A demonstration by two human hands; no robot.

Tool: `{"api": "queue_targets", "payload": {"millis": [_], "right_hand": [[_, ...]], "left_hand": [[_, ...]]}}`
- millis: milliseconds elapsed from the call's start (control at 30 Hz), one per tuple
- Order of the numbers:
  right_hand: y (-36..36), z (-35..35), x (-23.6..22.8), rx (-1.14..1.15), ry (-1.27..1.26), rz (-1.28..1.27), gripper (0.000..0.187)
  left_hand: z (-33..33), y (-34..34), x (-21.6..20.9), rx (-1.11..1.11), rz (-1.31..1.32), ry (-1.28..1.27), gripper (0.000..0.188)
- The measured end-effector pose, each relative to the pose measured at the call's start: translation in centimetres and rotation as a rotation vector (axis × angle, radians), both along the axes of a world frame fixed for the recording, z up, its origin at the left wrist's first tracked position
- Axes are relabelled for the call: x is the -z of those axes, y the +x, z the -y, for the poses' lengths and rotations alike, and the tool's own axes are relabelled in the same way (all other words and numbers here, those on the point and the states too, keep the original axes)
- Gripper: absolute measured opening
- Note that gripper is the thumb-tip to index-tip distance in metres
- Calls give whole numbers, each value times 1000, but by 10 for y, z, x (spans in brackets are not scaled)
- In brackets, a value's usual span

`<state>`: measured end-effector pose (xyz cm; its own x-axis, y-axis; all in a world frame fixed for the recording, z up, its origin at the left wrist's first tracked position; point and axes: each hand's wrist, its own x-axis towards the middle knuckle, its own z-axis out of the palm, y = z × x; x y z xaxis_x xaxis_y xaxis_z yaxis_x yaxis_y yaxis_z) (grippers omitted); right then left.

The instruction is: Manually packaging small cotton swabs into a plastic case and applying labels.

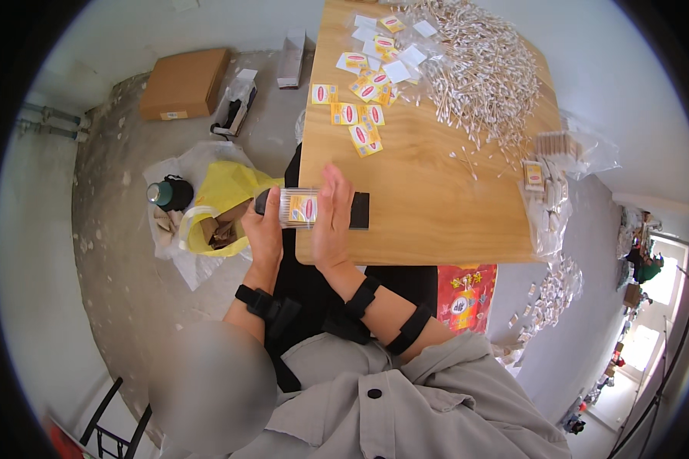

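Observation:
A clear bag of cotton swabs (302,208) with a yellow, white and red label lies across the near left edge of the table. My left hand (263,232) grips its left end, thumb on top. My right hand (332,218) rests flat over its right end, fingers stretched out and close together. A flat black block (361,211) sticks out from beyond my right hand on the tabletop. Another dark piece shows at my left fingertips; I cannot tell if it is the same block.
Loose cotton swabs (486,73) heap at the table's (436,214) far right. Yellow labels (344,114) and white cards lie far left. Filled packs (547,183) hang at the right edge. On the floor stand a yellow-lined bucket (207,233), a bottle (161,193) and a cardboard box (184,84).

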<state>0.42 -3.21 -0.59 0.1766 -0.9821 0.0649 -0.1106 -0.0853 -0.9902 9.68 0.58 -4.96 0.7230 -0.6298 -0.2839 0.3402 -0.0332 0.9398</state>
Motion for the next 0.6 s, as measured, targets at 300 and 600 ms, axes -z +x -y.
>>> {"api": "queue_targets", "payload": {"millis": [300, 600], "right_hand": [[-8, 7, 8, 16, -58, 16, 41], [-174, 112, 22, 557, -441, -767, 55]], "left_hand": [[-2, 0, 2, 26, 69, 34, 22], [-20, 25, -23, -118, 413, 122, 25]]}}
